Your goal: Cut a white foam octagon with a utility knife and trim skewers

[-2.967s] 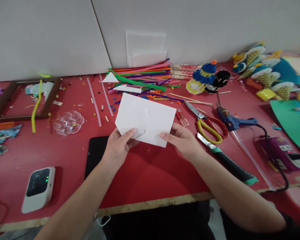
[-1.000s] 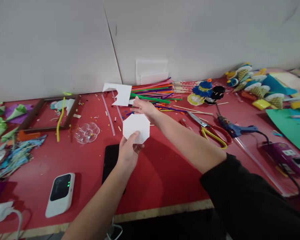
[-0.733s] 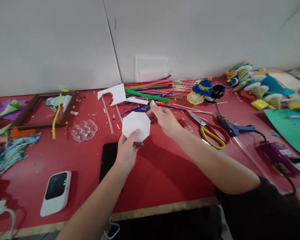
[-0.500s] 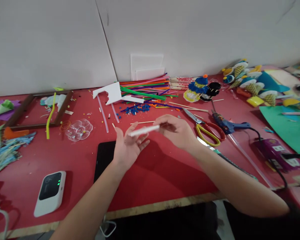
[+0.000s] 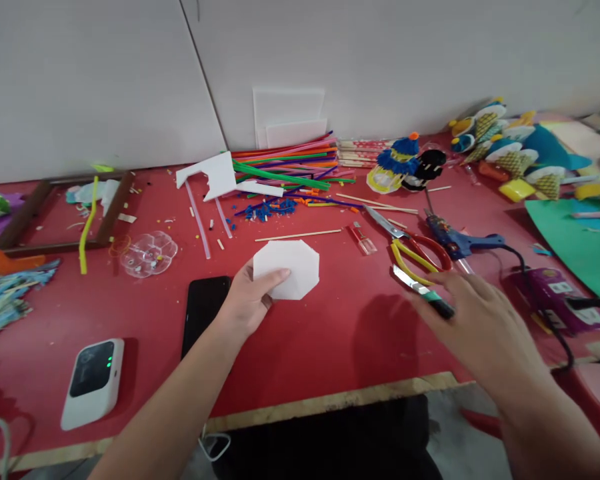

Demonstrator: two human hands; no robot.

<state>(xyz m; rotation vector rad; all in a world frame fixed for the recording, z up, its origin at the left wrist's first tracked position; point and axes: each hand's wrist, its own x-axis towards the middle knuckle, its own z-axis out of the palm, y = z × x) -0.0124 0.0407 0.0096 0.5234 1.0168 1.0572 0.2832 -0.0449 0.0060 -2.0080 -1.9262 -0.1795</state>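
Note:
My left hand [image 5: 247,300] pinches a white octagonal piece of card or foam board [image 5: 300,270], thumb flat on its face and fingers behind. Its broad side faces me above the red table. My right hand [image 5: 485,327] is low over a utility knife [image 5: 423,291] with a green and black handle. Thumb and fingers are spread to either side of the handle, whose rear end the hand hides. Just beyond the knife lie scissors [image 5: 405,243] with red and yellow grips.
A black phone [image 5: 205,307] and a white device with green lights [image 5: 93,383] lie at left. A blue glue gun [image 5: 460,240] with a cord is at right. Behind are colourful pipe cleaners [image 5: 285,163], a white board offcut [image 5: 220,177], and a thin stick [image 5: 297,235].
The white octagon has turned from edge-on to face me and is now in my left hand alone. My right hand has let go and moved right, down to the utility knife.

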